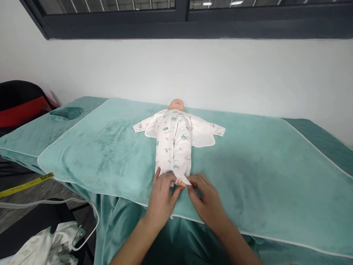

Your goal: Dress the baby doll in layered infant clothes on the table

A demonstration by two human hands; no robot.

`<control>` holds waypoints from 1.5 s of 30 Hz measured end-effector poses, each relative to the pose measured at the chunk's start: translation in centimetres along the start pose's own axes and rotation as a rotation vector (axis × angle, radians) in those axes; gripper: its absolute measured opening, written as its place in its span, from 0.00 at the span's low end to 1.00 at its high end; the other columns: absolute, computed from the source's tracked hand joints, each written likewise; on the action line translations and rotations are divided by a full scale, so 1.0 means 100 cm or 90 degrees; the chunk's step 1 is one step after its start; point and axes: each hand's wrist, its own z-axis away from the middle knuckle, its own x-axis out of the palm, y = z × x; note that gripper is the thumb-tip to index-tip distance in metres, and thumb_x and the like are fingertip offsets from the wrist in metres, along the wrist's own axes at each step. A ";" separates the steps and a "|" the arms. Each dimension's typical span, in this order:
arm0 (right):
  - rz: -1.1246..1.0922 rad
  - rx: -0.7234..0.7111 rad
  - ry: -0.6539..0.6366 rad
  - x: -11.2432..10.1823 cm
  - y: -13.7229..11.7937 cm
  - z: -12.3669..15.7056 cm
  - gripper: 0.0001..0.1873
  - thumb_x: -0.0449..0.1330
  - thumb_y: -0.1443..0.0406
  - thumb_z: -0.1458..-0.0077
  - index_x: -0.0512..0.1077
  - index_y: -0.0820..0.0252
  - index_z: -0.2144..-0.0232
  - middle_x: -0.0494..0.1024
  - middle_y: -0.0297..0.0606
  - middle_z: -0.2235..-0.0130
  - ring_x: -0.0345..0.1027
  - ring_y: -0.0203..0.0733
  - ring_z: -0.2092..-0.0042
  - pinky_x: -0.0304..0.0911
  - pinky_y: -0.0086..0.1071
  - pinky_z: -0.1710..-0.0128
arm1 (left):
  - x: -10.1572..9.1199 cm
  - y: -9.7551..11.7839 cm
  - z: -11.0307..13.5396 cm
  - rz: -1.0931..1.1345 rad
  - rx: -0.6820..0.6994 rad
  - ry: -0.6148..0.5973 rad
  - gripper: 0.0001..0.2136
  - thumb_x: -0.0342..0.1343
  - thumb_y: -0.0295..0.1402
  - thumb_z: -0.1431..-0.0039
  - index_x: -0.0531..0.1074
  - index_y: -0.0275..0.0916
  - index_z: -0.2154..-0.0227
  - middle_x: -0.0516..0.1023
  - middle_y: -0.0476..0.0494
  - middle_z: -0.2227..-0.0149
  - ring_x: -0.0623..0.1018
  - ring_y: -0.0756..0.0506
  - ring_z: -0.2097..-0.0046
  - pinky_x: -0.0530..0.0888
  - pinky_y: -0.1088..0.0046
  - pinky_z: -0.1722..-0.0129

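Observation:
A baby doll [176,104] lies on its back on a teal blanket [248,162], head toward the wall. It wears a white printed romper [173,143] with the sleeves spread out. My left hand [162,198] pinches the romper's bottom hem from the left. My right hand [205,200] pinches the same hem from the right. The fingertips of both hands meet at the foot end of the garment, and a bit of the doll's foot shows between them.
The blanket covers a table against a white wall, below a dark window frame. A folded teal cloth [67,112] lies at the back left. A red and black chair [19,103] stands at left. White fabric [46,246] and a yellow tape [26,185] lie lower left.

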 end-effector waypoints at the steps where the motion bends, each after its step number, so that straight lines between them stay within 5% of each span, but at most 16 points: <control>1: -0.003 0.005 0.000 0.000 0.001 0.001 0.07 0.53 0.71 0.38 0.68 0.56 0.61 0.71 0.36 0.65 0.66 0.39 0.63 0.64 0.32 0.63 | -0.002 -0.002 0.000 0.006 0.001 -0.021 0.07 0.57 0.30 0.37 0.66 0.42 0.58 0.78 0.49 0.63 0.80 0.47 0.58 0.65 0.46 0.36; 6: -0.046 0.000 -0.003 -0.001 0.000 0.003 0.09 0.53 0.72 0.39 0.69 0.55 0.60 0.72 0.35 0.65 0.68 0.39 0.63 0.65 0.32 0.62 | -0.016 -0.007 -0.004 0.053 -0.023 -0.101 0.05 0.51 0.28 0.34 0.70 0.43 0.59 0.80 0.49 0.61 0.79 0.47 0.56 0.65 0.50 0.36; 16: 0.018 0.016 -0.013 0.007 0.011 0.022 0.06 0.54 0.69 0.37 0.69 0.54 0.61 0.75 0.36 0.63 0.71 0.41 0.61 0.67 0.34 0.61 | -0.027 0.004 0.019 0.035 -0.002 -0.025 0.09 0.52 0.23 0.38 0.69 0.43 0.59 0.76 0.46 0.60 0.76 0.45 0.53 0.68 0.55 0.40; 23: 0.040 0.001 -0.125 -0.001 0.012 0.023 0.05 0.56 0.67 0.37 0.71 0.55 0.66 0.76 0.35 0.66 0.72 0.41 0.64 0.67 0.35 0.63 | -0.034 0.001 0.021 0.050 -0.009 -0.022 0.07 0.52 0.25 0.38 0.71 0.43 0.61 0.76 0.42 0.58 0.76 0.43 0.52 0.75 0.63 0.52; 26: 0.010 0.003 -0.109 -0.014 0.014 0.009 0.08 0.56 0.65 0.36 0.71 0.55 0.68 0.75 0.34 0.69 0.71 0.39 0.67 0.67 0.32 0.66 | -0.044 0.000 0.013 0.091 -0.061 0.005 0.06 0.51 0.25 0.37 0.71 0.42 0.64 0.75 0.44 0.61 0.77 0.46 0.58 0.75 0.69 0.59; 30: 0.018 0.031 -0.047 -0.024 0.027 -0.023 0.09 0.54 0.63 0.35 0.71 0.55 0.67 0.75 0.34 0.68 0.70 0.39 0.66 0.67 0.33 0.64 | -0.050 -0.024 -0.007 0.159 -0.171 0.030 0.05 0.51 0.30 0.36 0.70 0.41 0.68 0.74 0.47 0.67 0.75 0.49 0.66 0.73 0.73 0.68; 33: 0.119 0.009 0.017 -0.018 0.053 -0.058 0.08 0.53 0.67 0.37 0.73 0.56 0.61 0.78 0.40 0.60 0.71 0.45 0.56 0.68 0.39 0.55 | -0.041 -0.061 -0.038 0.087 -0.213 0.006 0.05 0.50 0.31 0.36 0.72 0.41 0.65 0.76 0.45 0.64 0.76 0.46 0.62 0.75 0.69 0.62; 39: 0.332 -0.067 -0.029 0.011 0.101 -0.122 0.17 0.53 0.73 0.42 0.75 0.61 0.53 0.76 0.47 0.50 0.65 0.52 0.44 0.63 0.46 0.43 | 0.001 -0.119 -0.109 -0.221 -0.157 -0.155 0.16 0.50 0.26 0.40 0.75 0.38 0.51 0.73 0.34 0.42 0.63 0.31 0.35 0.63 0.43 0.38; 42: 0.378 -0.072 -0.067 0.017 0.107 -0.137 0.14 0.54 0.71 0.42 0.77 0.62 0.57 0.78 0.48 0.55 0.66 0.52 0.45 0.63 0.44 0.43 | 0.018 -0.127 -0.132 -0.252 -0.116 -0.199 0.19 0.48 0.26 0.38 0.72 0.39 0.46 0.72 0.33 0.41 0.61 0.31 0.34 0.50 0.33 0.35; 45: 0.389 -0.082 -0.067 0.018 0.109 -0.141 0.14 0.56 0.70 0.42 0.78 0.61 0.57 0.78 0.48 0.54 0.66 0.53 0.46 0.63 0.44 0.45 | 0.027 -0.133 -0.142 -0.230 -0.077 -0.194 0.19 0.47 0.29 0.36 0.72 0.41 0.45 0.74 0.33 0.44 0.65 0.32 0.36 0.44 0.34 0.34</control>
